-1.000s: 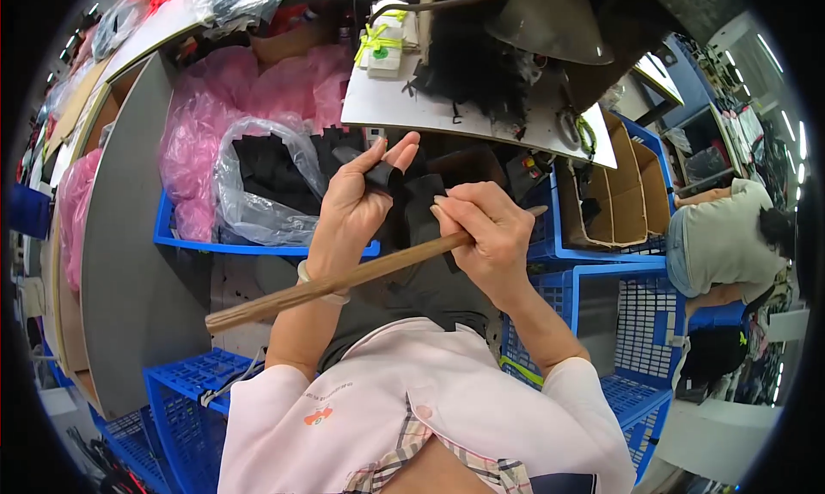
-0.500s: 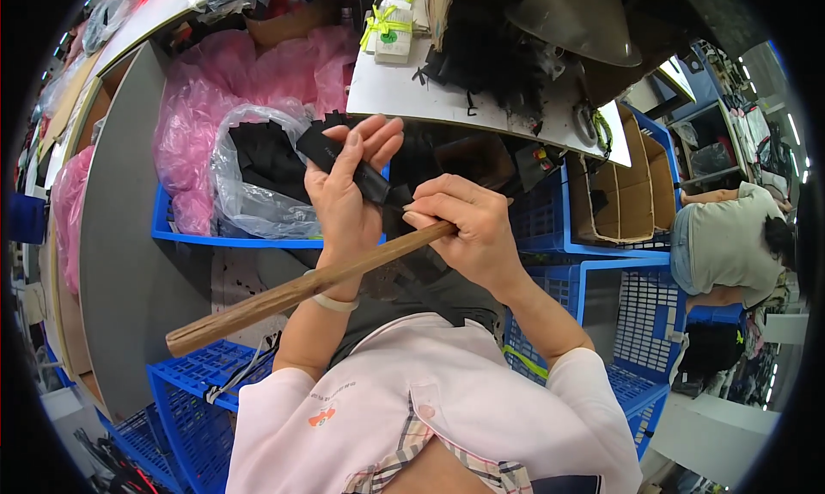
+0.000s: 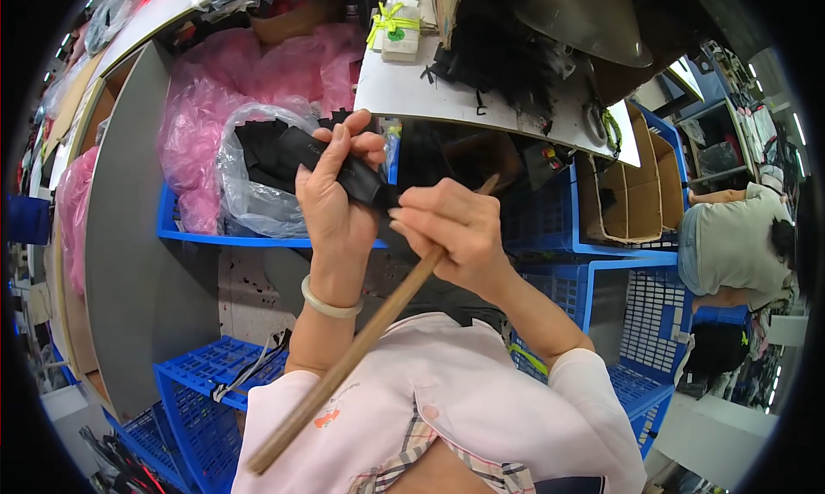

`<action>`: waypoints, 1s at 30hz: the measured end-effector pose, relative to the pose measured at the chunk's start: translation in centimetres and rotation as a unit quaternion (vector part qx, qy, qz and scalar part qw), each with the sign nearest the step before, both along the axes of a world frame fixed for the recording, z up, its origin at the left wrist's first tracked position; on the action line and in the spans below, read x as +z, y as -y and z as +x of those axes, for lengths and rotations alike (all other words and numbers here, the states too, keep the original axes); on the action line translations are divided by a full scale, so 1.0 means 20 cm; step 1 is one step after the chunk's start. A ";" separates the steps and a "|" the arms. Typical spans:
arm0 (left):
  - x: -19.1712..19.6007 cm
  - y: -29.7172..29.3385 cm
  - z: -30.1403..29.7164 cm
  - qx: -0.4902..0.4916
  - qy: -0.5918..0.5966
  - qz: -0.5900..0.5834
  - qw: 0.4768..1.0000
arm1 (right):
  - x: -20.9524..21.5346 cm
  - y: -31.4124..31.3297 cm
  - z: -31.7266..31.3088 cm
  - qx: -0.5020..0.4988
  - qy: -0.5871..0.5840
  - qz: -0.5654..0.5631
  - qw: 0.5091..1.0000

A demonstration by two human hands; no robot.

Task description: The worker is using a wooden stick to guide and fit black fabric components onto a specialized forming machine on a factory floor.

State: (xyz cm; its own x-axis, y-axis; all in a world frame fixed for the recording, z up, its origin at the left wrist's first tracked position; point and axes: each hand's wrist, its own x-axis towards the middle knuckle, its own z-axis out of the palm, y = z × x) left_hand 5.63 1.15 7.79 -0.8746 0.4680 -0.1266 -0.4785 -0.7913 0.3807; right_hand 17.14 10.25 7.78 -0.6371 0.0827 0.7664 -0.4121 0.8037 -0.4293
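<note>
- Head view, the one to hand: your left grip [image 3: 339, 219] was curled, thumb against fingers, around a black piece [image 3: 359, 181], with the palm turned up. The thumb lay along it, likely to steady it and leave its near end exposed.
- The black piece sat in front of your chest, between both hands, slanting from upper left to lower right. It looked smooth and soft; faint marking showed on one face.
- Your right grip [image 3: 454, 229] was closed around a wooden stick [image 3: 369, 326], with thumb and fingertips brought together at the near end of the black piece. They seemed to pinch its edge; too dark there to be sure.
- The stick ran through your right hand, one tip past the knuckles, the long part slanting down across your shirt front [image 3: 481, 365]. Carried like that, probably, so the fingertips were free without putting it down.
- Beyond your left hand, more black pieces [image 3: 260, 150] lay in an open clear bag [image 3: 275, 221], in a blue crate [image 3: 206, 238] beside pink plastic [image 3: 196, 124]. Mouth open, presumably for easy reach.
- Ahead, a white surface [image 3: 400, 85] bore a tied bundle [image 3: 399, 45] and a dark heap [image 3: 503, 68]; its contents blurred together.
- To your right, a divided cardboard box [image 3: 620, 212], its partitions apparently for sorting; farther off, a bending co-worker [image 3: 730, 245], well apart from your hands.
</note>
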 end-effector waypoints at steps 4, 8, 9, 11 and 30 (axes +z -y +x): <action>-0.05 0.04 0.01 -0.041 -0.034 0.020 0.998 | 0.00 -0.03 0.00 0.069 0.010 0.013 0.997; -0.09 0.07 -0.06 -0.095 0.096 0.116 0.984 | 0.05 -0.05 0.03 0.151 0.105 -0.194 0.964; -0.10 0.07 -0.07 -0.101 0.135 0.138 0.976 | 0.05 -0.05 0.03 0.152 0.103 -0.194 0.963; -0.11 0.07 -0.06 -0.112 0.152 0.151 0.970 | 0.04 -0.04 0.03 0.140 0.093 -0.189 0.968; -0.11 0.13 0.02 -0.238 0.219 0.283 0.903 | 0.00 0.00 0.01 0.020 0.026 -0.091 0.995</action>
State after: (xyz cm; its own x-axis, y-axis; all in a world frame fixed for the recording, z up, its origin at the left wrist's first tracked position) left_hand 5.97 -1.37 5.67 -0.4818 0.8756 -0.0346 -0.8222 -0.4654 -0.3277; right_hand 17.36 10.24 7.87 -0.6808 0.1918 0.7069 -0.4150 0.6943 -0.5880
